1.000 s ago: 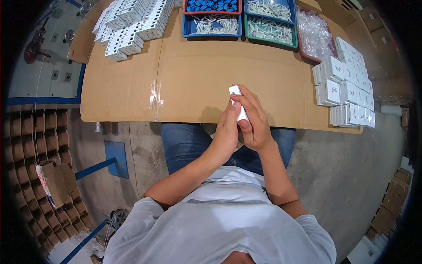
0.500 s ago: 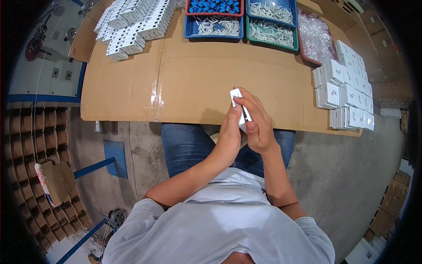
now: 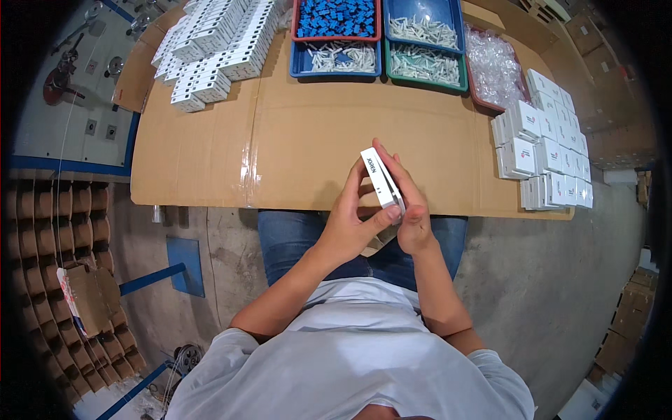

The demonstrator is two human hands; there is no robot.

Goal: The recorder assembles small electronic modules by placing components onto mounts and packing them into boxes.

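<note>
I hold a small flat white box (image 3: 379, 178) with both hands, above the near edge of the cardboard-covered table (image 3: 294, 140). My left hand (image 3: 348, 227) grips it from the left, thumb pressed on its near end. My right hand (image 3: 411, 210) wraps around its right side, fingers along its length. The box tilts with one narrow face up.
Stacked white flat boxes (image 3: 210, 49) lie at the far left. Trays at the back hold blue parts (image 3: 336, 17) and white parts (image 3: 423, 63); beside them sits a tray of clear bags (image 3: 493, 66). Closed white boxes (image 3: 546, 150) stand in rows at the right. Cardboard dividers (image 3: 49, 266) lie on the floor at left.
The box has turned in my hands, and both hands have shifted slightly around it; its narrow side now faces up more.
</note>
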